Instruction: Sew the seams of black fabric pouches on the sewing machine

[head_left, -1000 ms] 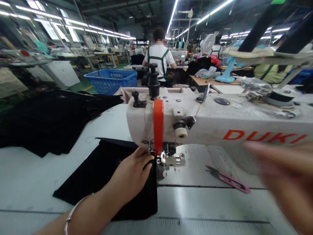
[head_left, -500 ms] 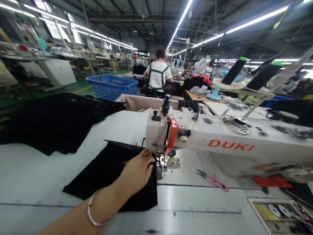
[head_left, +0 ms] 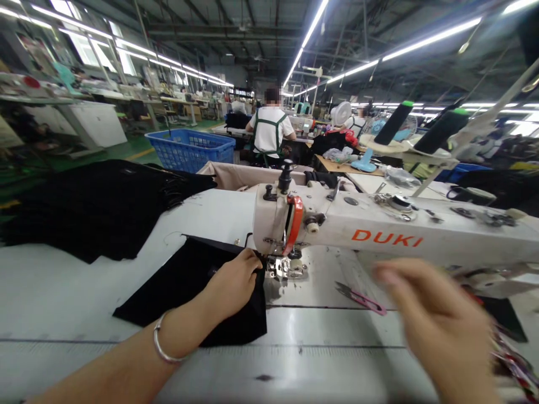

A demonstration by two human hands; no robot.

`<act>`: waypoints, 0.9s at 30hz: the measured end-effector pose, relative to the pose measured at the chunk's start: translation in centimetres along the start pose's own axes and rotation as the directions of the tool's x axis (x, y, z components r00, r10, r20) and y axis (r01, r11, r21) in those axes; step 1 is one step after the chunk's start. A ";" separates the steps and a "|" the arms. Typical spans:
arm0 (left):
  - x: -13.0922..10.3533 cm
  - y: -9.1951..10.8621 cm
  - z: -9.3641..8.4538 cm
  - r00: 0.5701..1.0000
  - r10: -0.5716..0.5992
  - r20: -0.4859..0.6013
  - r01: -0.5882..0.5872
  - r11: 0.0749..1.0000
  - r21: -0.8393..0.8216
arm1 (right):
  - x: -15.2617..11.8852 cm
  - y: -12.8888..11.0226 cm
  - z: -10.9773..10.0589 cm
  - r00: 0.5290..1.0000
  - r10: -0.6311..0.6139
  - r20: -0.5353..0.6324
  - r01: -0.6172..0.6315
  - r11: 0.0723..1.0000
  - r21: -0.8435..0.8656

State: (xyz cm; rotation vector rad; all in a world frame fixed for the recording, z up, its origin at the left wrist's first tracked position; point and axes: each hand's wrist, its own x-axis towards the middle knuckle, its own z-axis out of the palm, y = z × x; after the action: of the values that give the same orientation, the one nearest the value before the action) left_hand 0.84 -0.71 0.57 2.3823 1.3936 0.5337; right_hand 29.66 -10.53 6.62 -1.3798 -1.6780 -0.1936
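My left hand (head_left: 236, 283) has its fingers closed on the upper right edge of a black fabric piece (head_left: 177, 286), beside the presser foot (head_left: 286, 268) of the white sewing machine (head_left: 337, 224). The fabric lies flat on the table left of the needle area. On the right, my right hand (head_left: 438, 314) is raised over the table and smeared by motion; its fingers cannot be made out clearly. Pink-handled thread snips (head_left: 362, 297) lie on the machine bed between the presser foot and my right hand.
A pile of black fabric (head_left: 84, 207) covers the table's left side. Behind the table stands a blue basket (head_left: 191, 148). A person (head_left: 270, 129) sits ahead, back turned. Black thread cones (head_left: 393, 123) stand behind the machine on the right.
My right hand has come into view on the right. My left hand still holds the fabric by the presser foot, and the view has shifted slightly.
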 end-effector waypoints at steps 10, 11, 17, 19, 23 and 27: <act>-0.5 -1.8 -1.8 0.994 -0.090 0.065 0.095 0.992 -0.079 | 0.2 -0.6 11.8 0.761 -0.218 0.611 0.264 0.965 0.016; -0.5 -1.9 -1.8 0.992 -0.099 0.074 0.106 0.990 -0.090 | 0.2 -0.4 11.9 0.761 -0.212 0.614 0.260 0.966 0.012; -0.8 -2.0 -1.8 0.986 -0.139 0.090 0.152 0.974 -0.169 | 0.1 0.2 12.4 0.766 -0.230 0.601 0.260 0.965 0.039; -0.8 -1.9 -1.9 0.984 -0.157 0.090 0.170 0.970 -0.172 | 0.0 0.4 12.6 0.768 -0.264 0.583 0.265 0.960 0.085; -0.5 -2.0 -2.1 0.979 -0.170 0.110 0.192 0.953 -0.234 | -0.1 0.4 13.1 0.833 -0.228 0.504 0.229 0.971 0.061; -0.2 -2.0 -2.2 0.963 -0.220 0.155 0.260 0.909 -0.326 | -0.2 -0.5 13.0 0.784 -0.293 0.548 0.304 0.950 0.074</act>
State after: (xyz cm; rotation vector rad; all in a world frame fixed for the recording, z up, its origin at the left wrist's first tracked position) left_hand -1.81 0.29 1.56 1.9030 1.3880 0.5156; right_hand 22.22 -2.76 -0.61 -1.2407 -2.3911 0.0228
